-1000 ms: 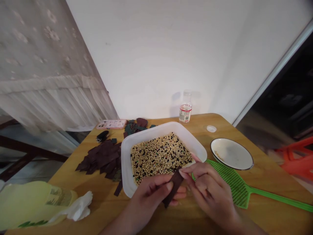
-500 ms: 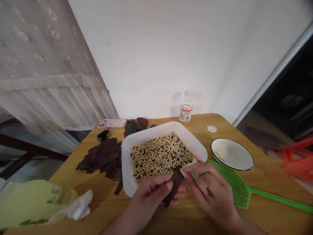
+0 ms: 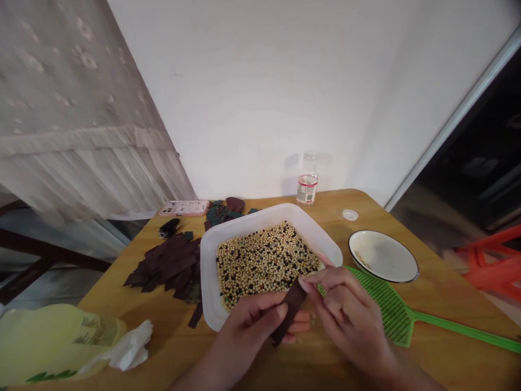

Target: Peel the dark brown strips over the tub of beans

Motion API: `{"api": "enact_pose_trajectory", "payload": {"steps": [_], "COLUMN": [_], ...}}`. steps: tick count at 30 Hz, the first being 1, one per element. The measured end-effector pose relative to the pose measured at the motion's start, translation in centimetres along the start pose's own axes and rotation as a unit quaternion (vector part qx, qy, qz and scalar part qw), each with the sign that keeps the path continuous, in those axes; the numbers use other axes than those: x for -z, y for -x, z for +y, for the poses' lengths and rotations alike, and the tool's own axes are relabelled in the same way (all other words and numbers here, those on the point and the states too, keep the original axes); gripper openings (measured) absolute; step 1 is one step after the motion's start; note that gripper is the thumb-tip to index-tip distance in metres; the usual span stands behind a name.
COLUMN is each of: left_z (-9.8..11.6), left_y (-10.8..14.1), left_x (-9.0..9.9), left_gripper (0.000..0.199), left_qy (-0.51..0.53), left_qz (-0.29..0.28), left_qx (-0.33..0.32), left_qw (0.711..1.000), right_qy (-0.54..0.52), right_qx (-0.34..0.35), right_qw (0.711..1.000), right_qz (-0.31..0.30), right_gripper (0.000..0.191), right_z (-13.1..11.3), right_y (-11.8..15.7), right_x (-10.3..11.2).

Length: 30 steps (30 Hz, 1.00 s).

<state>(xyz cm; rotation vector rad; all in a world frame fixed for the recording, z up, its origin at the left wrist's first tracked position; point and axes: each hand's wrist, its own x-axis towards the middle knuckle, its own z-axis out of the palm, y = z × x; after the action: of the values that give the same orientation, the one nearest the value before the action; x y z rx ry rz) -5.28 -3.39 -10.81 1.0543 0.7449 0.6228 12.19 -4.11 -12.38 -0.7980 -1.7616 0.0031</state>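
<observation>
Between my hands is a dark brown strip (image 3: pixel 289 312), thin and flat, perhaps fabric or leather. My left hand (image 3: pixel 254 328) pinches its lower part, thumb on top and fingers beneath. At the upper end, my right hand (image 3: pixel 350 309) grips the strip's corner between thumb and fingertips. Just beyond them stands a white plastic tub (image 3: pixel 209 271) full of small beads (image 3: pixel 264 260), mostly cream with some black ones. Left of the tub lies a heap of similar dark brown pieces (image 3: pixel 169 263).
A green fly swatter (image 3: pixel 391 309) and a white enamel plate (image 3: pixel 382 255) lie right. Behind are a clear bottle (image 3: pixel 307 187), a white cap (image 3: pixel 350 215), a pink phone (image 3: pixel 185 208), black keys (image 3: pixel 169 227) and green scraps (image 3: pixel 222 213). A yellow bottle (image 3: pixel 49 342) and crumpled tissue (image 3: pixel 132 347) lie left.
The view has shifted very slightly, so the table's things sit a little further left. Both hands keep nearly the same grip on the brown strip.
</observation>
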Motion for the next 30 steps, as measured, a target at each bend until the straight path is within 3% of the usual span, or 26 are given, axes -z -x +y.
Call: {"api": "enact_pose_trajectory", "payload": {"steps": [14,18,22,30], "left_z": [0.7,0.4,0.2,0.4], "left_y": [-0.1,-0.1,-0.1,0.1], "left_x": [-0.3,-0.1,0.0,-0.1], "left_gripper": [0.027,0.025,0.027,0.031], "left_qy": [-0.012,0.014,0.011,0.053], "left_qz": [0.001,0.002,0.010,0.006], "left_qx": [-0.006,0.003,0.004,0.032], "left_qw": [1.000,1.000,1.000,0.998], "right_qy": [-0.024,0.012,-0.014,0.013], "right_qx": [-0.008,-0.006,-0.009,-0.005], "right_qw": [1.000,1.000,0.999,1.000], "right_qz": [-0.019,0.005,-0.027,0.010], "right_gripper": [0.033,0.033,0.030,0.033], "right_z": [0.1,0.1,0.0,0.1], "right_y": [0.2,0.1,0.3,-0.8], "right_x": [0.0,0.1,0.0,0.7]}}
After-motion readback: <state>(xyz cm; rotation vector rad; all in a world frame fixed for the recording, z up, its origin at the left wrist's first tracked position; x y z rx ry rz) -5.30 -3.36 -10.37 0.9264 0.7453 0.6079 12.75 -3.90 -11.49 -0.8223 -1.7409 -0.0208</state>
